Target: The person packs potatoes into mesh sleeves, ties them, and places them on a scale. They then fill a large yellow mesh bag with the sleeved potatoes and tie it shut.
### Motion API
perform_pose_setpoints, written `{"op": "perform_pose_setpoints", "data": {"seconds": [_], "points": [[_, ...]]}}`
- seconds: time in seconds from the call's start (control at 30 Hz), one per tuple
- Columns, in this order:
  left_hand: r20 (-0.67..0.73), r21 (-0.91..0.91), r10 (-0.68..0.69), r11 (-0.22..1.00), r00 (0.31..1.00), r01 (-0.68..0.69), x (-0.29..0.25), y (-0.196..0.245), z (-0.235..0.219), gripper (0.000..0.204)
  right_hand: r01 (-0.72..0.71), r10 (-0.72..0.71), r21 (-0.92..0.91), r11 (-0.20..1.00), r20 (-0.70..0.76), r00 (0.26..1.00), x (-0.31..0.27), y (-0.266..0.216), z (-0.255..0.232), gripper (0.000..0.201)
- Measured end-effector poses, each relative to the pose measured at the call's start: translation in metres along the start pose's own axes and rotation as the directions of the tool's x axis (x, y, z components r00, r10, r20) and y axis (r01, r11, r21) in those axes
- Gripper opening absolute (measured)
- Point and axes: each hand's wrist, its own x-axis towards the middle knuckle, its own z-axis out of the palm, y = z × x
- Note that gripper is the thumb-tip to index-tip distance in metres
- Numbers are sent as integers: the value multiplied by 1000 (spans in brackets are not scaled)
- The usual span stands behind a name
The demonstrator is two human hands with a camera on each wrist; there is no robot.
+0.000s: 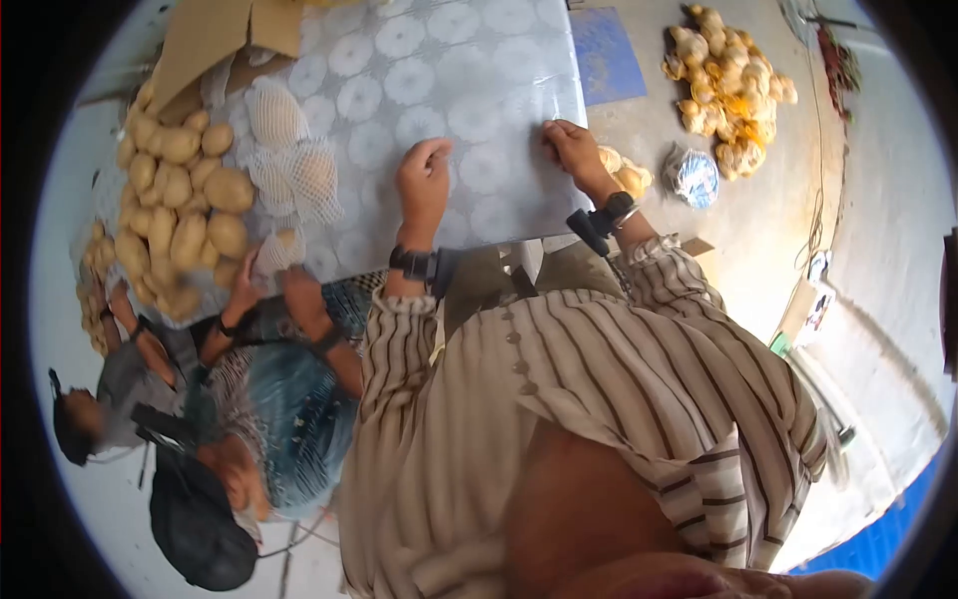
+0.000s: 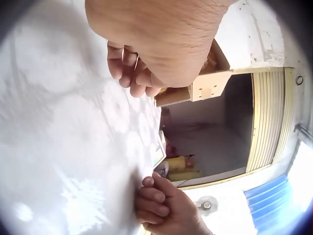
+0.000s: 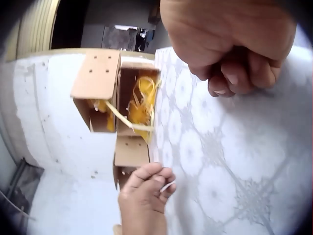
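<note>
My left hand (image 1: pixel 424 190) is over the patterned tabletop (image 1: pixel 479 120), its fingers loosely curled and holding nothing that shows. To its right, my right hand (image 1: pixel 574 150) hangs by the table's side edge with bent fingers and nothing visible in them. The left wrist view has the loose fingers of the left hand (image 2: pixel 156 44) above the pale surface and the right hand (image 2: pixel 171 205) across from it. In the right wrist view the right hand (image 3: pixel 234 49) has its fingers folded toward the palm; a thin white patch shows by the fingertips of the left hand (image 3: pixel 146 196), unclear what.
Potatoes (image 1: pixel 180 200) lie piled at the left, beside net-wrapped items (image 1: pixel 289 170) and a cardboard box (image 1: pixel 215 50). Two people work along the left side. On the floor at right are bagged bulb-like items (image 1: pixel 733 85) and a wrapped roll (image 1: pixel 694 178).
</note>
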Motion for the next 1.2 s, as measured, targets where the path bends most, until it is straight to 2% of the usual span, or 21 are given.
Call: {"op": "perform_pose_setpoints", "data": {"seconds": [0.03, 0.1, 0.13, 0.17, 0.23, 0.27, 0.3, 0.37, 0.43, 0.6, 0.63, 0.67, 0.73, 0.8, 0.83, 0.9, 1.0, 1.03, 1.07, 1.13, 1.2], "points": [[49, 8, -65, 998, 997, 64, -6, -2, -13, 18, 0, 1, 24, 1000, -34, 999, -1, 6, 5, 31], [129, 41, -75, 997, 989, 70, -13, -5, -25, 17, 165, -184, -127, 978, -157, 970, 1, 14, 11, 35], [181, 74, -103, 993, 978, 91, -15, -5, -28, 18, 157, -175, -105, 982, -195, 965, -5, 7, 12, 35], [218, 76, -85, 995, 972, 70, -17, -5, -30, 18, 137, -167, -161, 977, -187, 968, -10, 0, 12, 35], [351, 206, -166, 974, 922, 97, -16, -7, -27, 22, 104, -139, -208, 973, -165, 976, -10, -6, 7, 34], [371, 205, -158, 975, 915, 85, -12, -12, -23, 22, 96, -133, -198, 976, -187, 973, -7, -5, 6, 34], [380, 286, -142, 958, 914, 29, -9, -14, -21, 23, 106, -139, -187, 977, -176, 975, -7, -4, 6, 34], [389, 371, -136, 928, 911, -20, -8, -20, -18, 24, 99, -128, -185, 978, -154, 980, -7, -1, 3, 34], [409, 333, -307, 927, 860, 172, 0, -9, -19, 25, 87, -113, -181, 980, -142, 983, -8, 0, 2, 34], [416, 303, -363, 920, 834, 249, 2, -15, -17, 24, 100, -118, -171, 980, -101, 988, -7, 1, -4, 34], [403, 294, -375, 917, 835, 270, 4, -14, -16, 23, 173, -196, -164, 971, -136, 971, -4, 9, -4, 34], [348, 296, -375, 914, 859, 279, 5, -13, -16, 23, 265, -287, -154, 952, -143, 947, 3, 12, 0, 33], [389, 433, -285, 896, 876, 100, 3, -11, -21, 22, 255, -282, -255, 933, -75, 956, 13, 19, -1, 33], [384, 356, -305, 920, 872, 165, 3, -4, -24, 23, 118, -120, -167, 979, -2, 993, 13, 13, -3, 33], [319, 364, -308, 913, 896, 185, 3, 1, -25, 23, 152, -146, -185, 971, 44, 988, 12, 9, -6, 32], [374, 385, -365, 898, 853, 215, 6, 7, -24, 20, 211, -192, -212, 954, 109, 975, 20, 7, -10, 31], [369, 405, -377, 888, 850, 218, 11, 5, -21, 19, 274, -221, -267, 924, 212, 952, 38, 5, -7, 29], [356, 395, -369, 892, 858, 220, 15, 7, -19, 19, 240, -196, -203, 949, 213, 957, 40, 1, -2, 28], [368, 326, -356, 914, 859, 239, 20, 9, -18, 14, 203, -171, -137, 969, 216, 961, 42, -5, 1, 28], [370, 248, -336, 934, 866, 256, 35, 23, -16, 12, 191, -153, -141, 971, 243, 958, 46, -10, 0, 28], [259, 88, -206, 978, 944, 189, 62, 33, -13, 15, 149, -96, -179, 972, 275, 957, 47, -12, -1, 28]]}}
